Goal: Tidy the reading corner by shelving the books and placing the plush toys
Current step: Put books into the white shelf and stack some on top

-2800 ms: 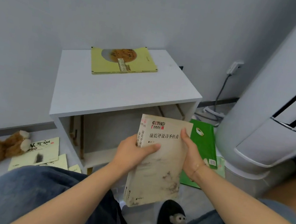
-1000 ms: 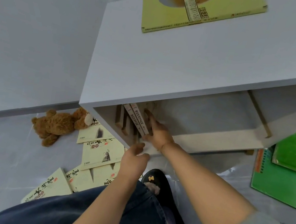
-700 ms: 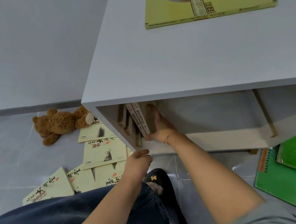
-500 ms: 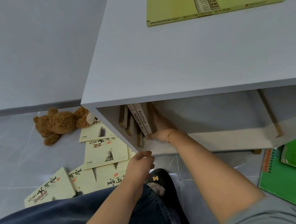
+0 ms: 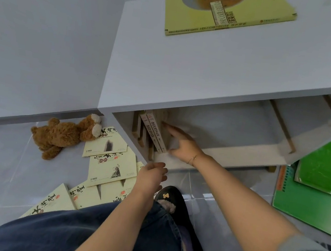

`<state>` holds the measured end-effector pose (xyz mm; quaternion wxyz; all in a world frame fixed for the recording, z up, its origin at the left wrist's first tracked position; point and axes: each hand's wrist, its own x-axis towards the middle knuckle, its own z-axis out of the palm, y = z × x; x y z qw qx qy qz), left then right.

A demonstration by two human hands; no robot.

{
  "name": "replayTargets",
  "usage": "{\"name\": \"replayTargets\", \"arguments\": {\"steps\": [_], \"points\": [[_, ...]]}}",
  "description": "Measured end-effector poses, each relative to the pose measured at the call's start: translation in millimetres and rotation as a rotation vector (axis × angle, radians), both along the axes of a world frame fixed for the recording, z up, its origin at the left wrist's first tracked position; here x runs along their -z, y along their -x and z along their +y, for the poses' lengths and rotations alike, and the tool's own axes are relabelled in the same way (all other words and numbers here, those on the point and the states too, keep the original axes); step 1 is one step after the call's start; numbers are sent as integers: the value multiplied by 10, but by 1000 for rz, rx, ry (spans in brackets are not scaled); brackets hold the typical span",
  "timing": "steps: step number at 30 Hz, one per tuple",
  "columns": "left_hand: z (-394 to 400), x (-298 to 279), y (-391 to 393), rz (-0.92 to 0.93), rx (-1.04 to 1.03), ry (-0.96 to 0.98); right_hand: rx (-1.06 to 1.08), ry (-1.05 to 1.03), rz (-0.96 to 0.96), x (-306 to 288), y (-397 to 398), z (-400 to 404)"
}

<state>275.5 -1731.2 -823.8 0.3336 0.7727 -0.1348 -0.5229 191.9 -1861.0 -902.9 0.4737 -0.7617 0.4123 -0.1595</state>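
The shelved books (image 5: 156, 132) stand at my right hand (image 5: 183, 146), whose straight fingers seem to steady them. My left hand (image 5: 150, 177) hangs loosely curled, holding nothing. Next: grasp a floor book (image 5: 111, 168) beside it.

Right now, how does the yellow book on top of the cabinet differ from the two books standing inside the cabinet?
The yellow book lies flat on the cabinet top, cover up; the two shelved books stand on edge inside, spines outward, leaning slightly. The yellow book is untouched; the right hand rests against the shelved books. The yellow cover is bright yellow-green; the shelved spines are pale beige. Both carry printed Chinese text.
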Motion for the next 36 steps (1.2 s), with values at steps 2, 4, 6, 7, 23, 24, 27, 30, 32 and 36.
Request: {"name": "replayTargets", "arguments": {"steps": [2,4,6,7,23,24,27,30,32,36], "points": [[7,-46,12,-44,32,12,5,16,6,-72,62,38],[10,-124,55,-94,78,34,19,12,31,-156,125,60],[3,-213,123,-145,132,61,28,0,65,-248,227,81],[-1,-262,155,-168,159,73,22,-5,91,-291,283,93],[-155,-1652,1773,-36,503,406,289,-202,477,-2055,2503,885],[-129,-1734,1880,-21,553,409,326,-185,474,-2176,2630,957],[-18,-1963,2207,36,701,399,477,-117,443,-2510,3065,1248],[48,-2088,2477,80,817,381,683,-34,346,-2704,3493,1551],[94,-2160,2754,112,878,371,845,2,226,-2799,3819,1772],[214,-2281,3480,163,1035,369,1164,52,35,-2894,4425,2252]]}}
